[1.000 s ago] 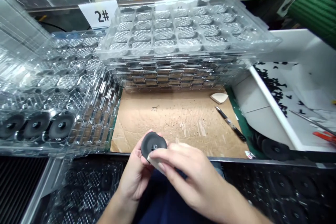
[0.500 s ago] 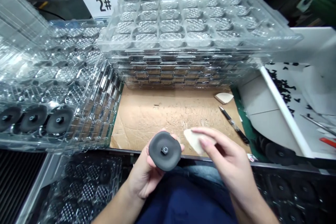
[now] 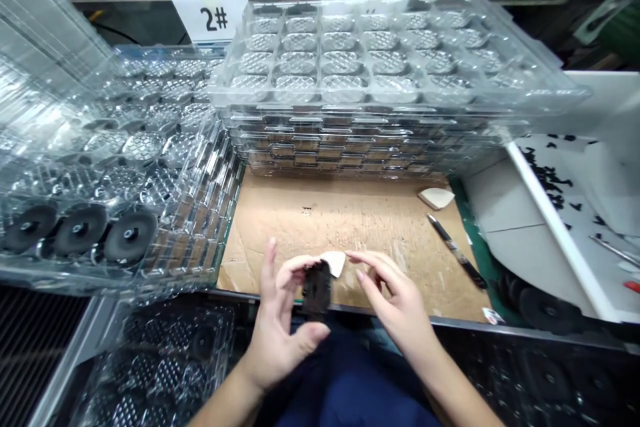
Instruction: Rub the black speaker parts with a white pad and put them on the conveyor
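My left hand (image 3: 280, 327) holds a black round disc (image 3: 317, 290), now turned nearly edge-on and blurred. Its fingers reach over the disc's upper left side, while the thumb is stretched out below. Just beyond the disc, a white wedge-shaped pad (image 3: 335, 262) appears to lie on the cardboard (image 3: 280, 213). My right hand (image 3: 393, 290) is to the right of this pad, thumb and forefinger apart. Its forefinger tip is very close to the pad's right corner; I cannot tell whether they touch.
Stacked clear trays (image 3: 345, 90) stand behind the cardboard. More trays (image 3: 170, 193) are at left, with black discs (image 3: 131, 235) in the front row. A second pad (image 3: 437, 197) and a pen (image 3: 456, 250) lie at right, beside a white bin (image 3: 560, 227) with small black pieces.
The black disc has turned from face-up to nearly edge-on in my left hand. My right hand has moved left and released the white pad, which now lies beyond the disc.
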Demonstrator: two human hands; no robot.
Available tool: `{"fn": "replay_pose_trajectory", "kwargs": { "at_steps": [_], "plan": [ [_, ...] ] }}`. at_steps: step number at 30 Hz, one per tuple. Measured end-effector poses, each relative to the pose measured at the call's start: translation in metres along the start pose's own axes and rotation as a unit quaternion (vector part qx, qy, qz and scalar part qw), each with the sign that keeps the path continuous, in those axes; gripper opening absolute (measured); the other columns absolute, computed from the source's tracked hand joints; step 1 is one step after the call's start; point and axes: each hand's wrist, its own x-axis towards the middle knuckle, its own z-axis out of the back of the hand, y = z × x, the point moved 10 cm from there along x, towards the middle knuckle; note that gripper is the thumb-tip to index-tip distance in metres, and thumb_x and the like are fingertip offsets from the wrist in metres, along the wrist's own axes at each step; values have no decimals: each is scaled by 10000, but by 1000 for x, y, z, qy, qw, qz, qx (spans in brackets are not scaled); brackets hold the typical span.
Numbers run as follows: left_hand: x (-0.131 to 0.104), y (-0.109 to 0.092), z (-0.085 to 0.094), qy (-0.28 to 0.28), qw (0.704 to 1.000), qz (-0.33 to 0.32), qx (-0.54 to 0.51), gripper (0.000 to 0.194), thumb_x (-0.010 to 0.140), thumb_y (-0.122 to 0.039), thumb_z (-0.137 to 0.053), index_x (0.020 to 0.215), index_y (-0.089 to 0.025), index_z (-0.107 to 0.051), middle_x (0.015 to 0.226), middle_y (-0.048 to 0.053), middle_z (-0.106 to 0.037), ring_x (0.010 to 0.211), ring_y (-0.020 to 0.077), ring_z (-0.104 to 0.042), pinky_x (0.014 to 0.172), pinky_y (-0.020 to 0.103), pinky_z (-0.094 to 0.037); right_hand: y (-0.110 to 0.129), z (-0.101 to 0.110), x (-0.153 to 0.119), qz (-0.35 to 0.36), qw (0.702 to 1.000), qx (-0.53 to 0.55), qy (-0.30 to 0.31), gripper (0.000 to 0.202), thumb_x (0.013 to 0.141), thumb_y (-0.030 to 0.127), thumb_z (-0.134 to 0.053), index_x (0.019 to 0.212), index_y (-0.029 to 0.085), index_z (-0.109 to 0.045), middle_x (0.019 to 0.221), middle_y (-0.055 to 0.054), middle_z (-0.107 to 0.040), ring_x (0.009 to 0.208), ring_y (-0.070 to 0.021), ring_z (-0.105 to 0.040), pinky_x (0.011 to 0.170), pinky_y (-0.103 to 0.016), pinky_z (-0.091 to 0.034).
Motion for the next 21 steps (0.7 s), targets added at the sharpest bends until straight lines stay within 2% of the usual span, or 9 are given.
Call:
{"fn": "replay_pose_trajectory", "kwargs": {
  "at_steps": [1, 3, 5, 7, 10, 14, 18, 21],
  "plan": [
    [1, -8, 0, 11, 995, -45, 93, 953, 712, -286, -692, 1395, -378, -33, 1221, 49, -528, 1140, 202, -512, 1024, 393, -367, 5, 4, -4, -2, 1000, 1, -1, 233, 871, 228, -486, 1070, 252, -605, 927, -37, -614, 680, -133, -568, 591, -248, -473],
    [2, -21, -7, 43, 966, -128, 222, 1055, 700, -168, -695, 1392, -353, 79, 1204, 75, -524, 1153, 219, -496, 1012, 443, -371, 13, 10, -12, -7, 1000, 15, -8, 222, 866, 222, -511, 1067, 267, -594, 864, -14, -627, 689, -127, -575, 590, -224, -472],
    [0, -33, -14, 73, 939, -194, 274, 1080, 692, -125, -691, 1391, -331, 106, 1175, 88, -540, 1109, 218, -527, 968, 437, -417, 21, 14, -17, -16, 998, 61, -17, 213, 856, 217, -543, 1049, 291, -595, 839, 5, -631, 725, -121, -588, 620, -207, -476],
    [-3, -40, -18, 95, 927, -222, 286, 1072, 686, -147, -704, 1399, -304, 80, 1162, 96, -552, 1092, 216, -541, 954, 415, -434, 31, 13, -19, -25, 993, 119, -4, 223, 842, 213, -574, 1040, 311, -600, 843, 18, -636, 750, -115, -591, 658, -206, -476],
    [-3, -37, -13, 99, 937, -185, 277, 1044, 688, -260, -712, 1407, -262, 45, 1142, 100, -568, 1076, 221, -554, 953, 404, -434, 49, -6, -15, -42, 983, 148, 102, 190, 821, 223, -605, 995, 290, -643, 838, 10, -645, 713, -114, -570, 638, -219, -454],
    [-5, -19, -5, 114, 959, -72, 248, 1039, 680, -421, -686, 1411, -218, 23, 1107, 99, -589, 1035, 227, -570, 967, 412, -414, 57, -32, -12, -105, 942, 195, 254, 151, 789, 259, -650, 934, 244, -690, 786, 3, -652, 651, -97, -530, 596, -219, -408],
    [-7, -9, -9, 150, 976, 15, 157, 1039, 641, -549, -653, 1403, -297, 6, 1050, 53, -626, 993, 240, -589, 989, 473, -367, 59, -45, -14, -166, 887, 290, 319, 150, 735, 233, -701, 884, 222, -716, 727, 10, -657, 630, -83, -543, 600, -206, -413],
    [-9, -6, -15, 173, 974, 49, 139, 1069, 596, -559, -680, 1393, -352, 3, 1016, 26, -650, 984, 251, -594, 973, 493, -361, 61, -48, -18, -172, 870, 319, 335, 80, 716, 200, -708, 792, 207, -729, 685, 18, -646, 606, -69, -543, 569, -183, -407]
  ]
}}
